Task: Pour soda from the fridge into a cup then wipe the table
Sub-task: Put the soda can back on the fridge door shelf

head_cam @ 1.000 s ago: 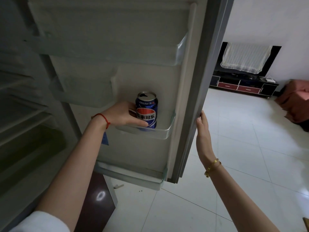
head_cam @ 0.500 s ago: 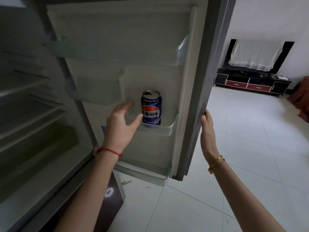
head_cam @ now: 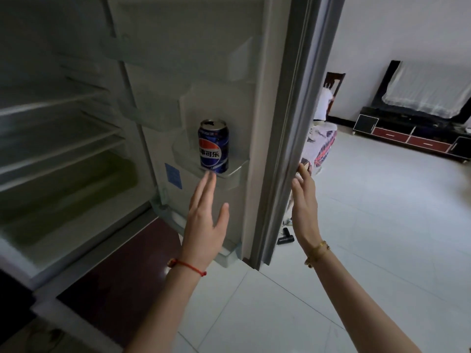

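Standing upright, soda can (head_cam: 213, 146) — above left hand (head_cam: 205, 221)

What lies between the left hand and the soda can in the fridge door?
In the head view, only the clear front lip of the door shelf separates the left hand from the soda can.

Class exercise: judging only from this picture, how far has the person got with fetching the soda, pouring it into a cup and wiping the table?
Done: the fridge door is open. In hand: the left hand is open just below the soda can, which stands in the door shelf, ungripped; the right hand is at the door's edge. Left: taking the can, pouring, wiping. No cup or table shows.
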Tool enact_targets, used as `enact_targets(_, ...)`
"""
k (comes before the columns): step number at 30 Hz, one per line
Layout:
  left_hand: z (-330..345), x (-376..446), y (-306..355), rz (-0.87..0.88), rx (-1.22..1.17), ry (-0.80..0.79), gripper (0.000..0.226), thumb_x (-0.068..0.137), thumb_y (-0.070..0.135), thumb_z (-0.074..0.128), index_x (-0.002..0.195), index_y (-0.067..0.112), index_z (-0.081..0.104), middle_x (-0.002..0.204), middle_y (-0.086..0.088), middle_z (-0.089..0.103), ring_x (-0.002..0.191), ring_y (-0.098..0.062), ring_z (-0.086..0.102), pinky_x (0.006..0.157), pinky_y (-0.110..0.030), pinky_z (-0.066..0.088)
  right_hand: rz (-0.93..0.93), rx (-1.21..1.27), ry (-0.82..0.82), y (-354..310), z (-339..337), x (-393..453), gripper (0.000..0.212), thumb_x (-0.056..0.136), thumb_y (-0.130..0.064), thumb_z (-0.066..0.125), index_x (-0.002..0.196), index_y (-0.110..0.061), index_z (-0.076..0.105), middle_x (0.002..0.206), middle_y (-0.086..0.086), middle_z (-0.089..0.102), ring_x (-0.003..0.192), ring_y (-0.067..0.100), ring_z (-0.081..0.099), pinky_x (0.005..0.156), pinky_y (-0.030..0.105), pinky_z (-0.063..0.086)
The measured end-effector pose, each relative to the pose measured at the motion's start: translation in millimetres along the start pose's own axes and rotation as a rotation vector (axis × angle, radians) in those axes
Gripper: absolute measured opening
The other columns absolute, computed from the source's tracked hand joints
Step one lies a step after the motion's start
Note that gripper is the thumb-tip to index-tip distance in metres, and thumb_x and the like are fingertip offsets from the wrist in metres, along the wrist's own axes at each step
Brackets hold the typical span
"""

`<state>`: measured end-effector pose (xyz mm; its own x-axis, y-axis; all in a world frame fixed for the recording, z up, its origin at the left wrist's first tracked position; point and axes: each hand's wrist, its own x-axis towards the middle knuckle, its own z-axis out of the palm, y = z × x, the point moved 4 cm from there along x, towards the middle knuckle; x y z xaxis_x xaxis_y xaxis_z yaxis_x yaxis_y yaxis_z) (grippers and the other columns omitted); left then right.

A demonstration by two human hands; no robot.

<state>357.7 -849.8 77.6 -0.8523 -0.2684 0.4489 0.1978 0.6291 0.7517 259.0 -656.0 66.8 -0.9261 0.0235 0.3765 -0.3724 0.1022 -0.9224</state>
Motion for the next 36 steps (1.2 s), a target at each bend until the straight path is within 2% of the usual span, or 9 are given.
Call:
enact_targets(3,-3,-16,2,-0.052,-0.008,0.017,0.068,0.098,0.025,0.05,0.155,0.028,0.013,0.162,0.015,0.005,0.146,0.0,0.011,0.114,-0.024,0.019,-0.056,0.023,-0.042,-1,1,-18,0.054,0.098,-0.042,0.038,0.148,-0.023,0.034,0.146,-0.006,0.044,0.134,0.008,0.043,0.115,0.044,0.035)
enact_targets(8,-23,-40,1,-0.15,-0.013,0.09,0.066,0.1,0.025,0.048,0.156,0.025,0.012,0.163,0.01,0.009,0.146,0.0,0.009,0.116,-0.021,0.016,-0.2,0.055,-0.129,-15,9,-52,0.049,0.099,-0.038,0.037,0.145,-0.021,0.038,0.141,-0.003,0.046,0.128,0.021,0.049,0.106,0.049,0.043)
enact_targets(15,-60,-74,-7,-0.267,0.022,0.176,0.063,0.1,0.032,0.045,0.155,0.026,0.014,0.163,0.008,0.012,0.149,-0.009,0.013,0.116,-0.027,0.018,-0.336,0.033,-0.325,-30,33,-89,0.047,0.1,-0.026,0.035,0.146,-0.012,0.038,0.14,-0.001,0.047,0.129,0.02,0.048,0.106,0.05,0.042)
enact_targets(18,-72,-88,-8,-0.307,0.023,0.218,0.061,0.1,0.034,0.044,0.154,0.028,0.016,0.162,0.009,0.015,0.145,-0.002,0.014,0.112,-0.02,0.017,-0.38,0.005,-0.421,-35,51,-103,0.05,0.101,-0.025,0.034,0.148,-0.012,0.035,0.149,0.0,0.041,0.139,0.019,0.039,0.112,0.05,0.036)
enact_targets(21,-82,-100,-9,-0.312,0.035,0.245,0.058,0.1,0.035,0.042,0.153,0.027,0.018,0.159,0.013,0.019,0.135,0.013,0.014,0.1,0.004,0.014,-0.466,-0.024,-0.513,-42,71,-117,0.052,0.1,-0.021,0.035,0.151,-0.009,0.03,0.157,-0.002,0.032,0.146,0.015,0.029,0.118,0.045,0.029)
enact_targets(23,-88,-109,-12,-0.313,0.054,0.268,0.057,0.101,0.036,0.04,0.153,0.027,0.019,0.158,0.015,0.02,0.133,0.016,0.013,0.094,0.011,0.013,-0.536,-0.04,-0.581,-48,87,-126,0.053,0.1,-0.02,0.035,0.152,-0.008,0.027,0.159,0.0,0.028,0.148,0.017,0.025,0.119,0.047,0.027)
enact_targets(26,-99,-121,-18,-0.34,0.073,0.303,0.058,0.098,0.042,0.038,0.152,0.03,0.019,0.157,0.017,0.02,0.138,0.011,0.014,0.102,0.003,0.014,-0.606,-0.078,-0.687,-54,113,-137,0.054,0.101,-0.026,0.032,0.153,-0.01,0.025,0.162,-0.001,0.022,0.15,0.019,0.018,0.122,0.046,0.021)
enact_targets(31,-126,-139,-39,-0.407,0.044,0.367,0.058,0.096,0.047,0.038,0.15,0.037,0.021,0.157,0.017,0.024,0.143,0.0,0.023,0.116,-0.029,0.028,-0.663,-0.092,-0.832,-65,165,-152,0.056,0.101,-0.031,0.03,0.154,-0.013,0.023,0.163,-0.006,0.016,0.152,0.016,0.008,0.124,0.038,0.011)
enact_targets(36,-165,-144,-72,-0.447,0.01,0.432,0.061,0.094,0.047,0.04,0.151,0.032,0.024,0.153,0.009,0.036,0.134,-0.004,0.042,0.108,-0.032,0.042,-0.735,-0.072,-0.922,-73,224,-165,0.056,0.102,-0.026,0.033,0.154,-0.012,0.021,0.164,-0.003,0.012,0.152,0.02,0.004,0.123,0.048,0.014)
